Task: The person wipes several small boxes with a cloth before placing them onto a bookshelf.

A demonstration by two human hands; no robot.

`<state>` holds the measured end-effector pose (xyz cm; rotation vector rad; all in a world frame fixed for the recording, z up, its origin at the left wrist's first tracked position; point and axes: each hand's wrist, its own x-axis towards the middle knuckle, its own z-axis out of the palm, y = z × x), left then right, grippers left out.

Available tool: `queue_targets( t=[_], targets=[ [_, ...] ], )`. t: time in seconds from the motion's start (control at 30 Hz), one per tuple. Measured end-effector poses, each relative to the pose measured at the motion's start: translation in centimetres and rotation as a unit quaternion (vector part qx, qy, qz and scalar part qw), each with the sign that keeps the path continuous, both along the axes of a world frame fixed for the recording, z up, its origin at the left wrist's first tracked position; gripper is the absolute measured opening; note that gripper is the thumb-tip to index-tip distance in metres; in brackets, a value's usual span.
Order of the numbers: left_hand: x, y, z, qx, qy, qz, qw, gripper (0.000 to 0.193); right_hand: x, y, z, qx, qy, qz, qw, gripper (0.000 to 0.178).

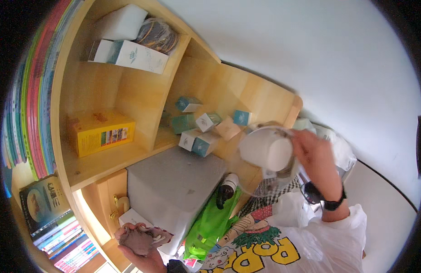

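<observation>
My right hand (314, 157), wearing a dark watch, is closed on the rim of a round clear plastic container (253, 184). A white cup-shaped piece (267, 150) shows in or behind the clear plastic; motion blur hides which. Low on the left, my left hand (144, 260) is wrapped round a crumpled greyish-mauve cloth-like piece (137, 241), whose exact kind I cannot make out. Just beyond the container, several small white and teal boxes (203, 143) lie loosely on the wooden shelf.
A grey box-like surface (174, 182) sits in front of the shelf. Beside it are a green bag (210, 223) and a dark bottle with a white cap (228, 186). A yellow box (103, 134) and white boxes (140, 57) occupy the left cubbies, with books (40, 91) alongside.
</observation>
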<state>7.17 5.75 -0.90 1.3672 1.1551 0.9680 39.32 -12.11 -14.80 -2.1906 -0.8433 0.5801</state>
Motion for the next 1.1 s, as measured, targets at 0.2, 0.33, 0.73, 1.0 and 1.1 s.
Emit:
queue_targets(
  t=[0.2,0.33,0.73,1.0,1.1],
  targets=[
    [-0.3,0.1,0.7,0.003,0.012,0.002,1.000,0.041,6.1,-1.0,0.5,0.044,-0.116,-0.109,0.986,0.018],
    [-0.1,0.3,0.8,-0.006,0.009,0.021,1.000,0.043,9.5,0.3,-2.8,0.012,-0.142,-0.126,0.982,0.021],
    [-0.7,2.0,2.3,0.113,0.061,0.057,0.990,0.045,7.5,3.6,-7.6,0.000,-0.173,-0.234,0.957,0.027],
    [-2.4,6.5,7.6,0.248,0.046,0.178,0.951,0.047,-4.7,7.1,-5.0,0.215,-0.079,0.058,0.972,0.034],
    [-3.3,8.0,7.2,0.182,0.052,0.149,0.971,0.046,-7.2,8.4,-7.1,0.147,-0.056,0.135,0.978,0.044]
  ],
)
